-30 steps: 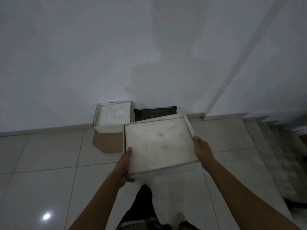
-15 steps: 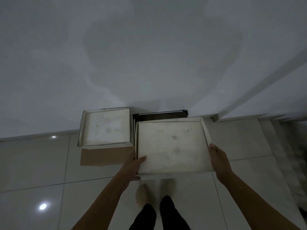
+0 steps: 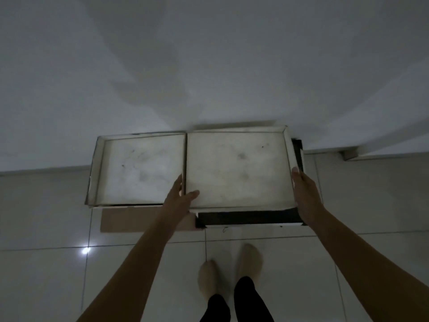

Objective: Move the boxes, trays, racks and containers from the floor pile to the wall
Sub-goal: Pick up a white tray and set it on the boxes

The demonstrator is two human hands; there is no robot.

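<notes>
White tray (image 3: 236, 168) lies over a dark tray (image 3: 246, 218) at the wall (image 3: 209, 66), touching a second white tray (image 3: 141, 168) on a cardboard box (image 3: 130, 219). Your left hand (image 3: 178, 201) pinches its left side, thumb inside; your right hand (image 3: 306, 198) lays straight fingers along its right side. Glossy tiled floor (image 3: 46, 228) lies beneath.

Left hand (image 3: 180, 198) pinches, arm outstretched — right hand (image 3: 306, 196) flat, fingers (image 3: 296, 176) straight.

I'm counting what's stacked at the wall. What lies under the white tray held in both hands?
A black box peeks out beneath the white tray along its front and right sides. Its inside is covered, so contents cannot be told.
</notes>
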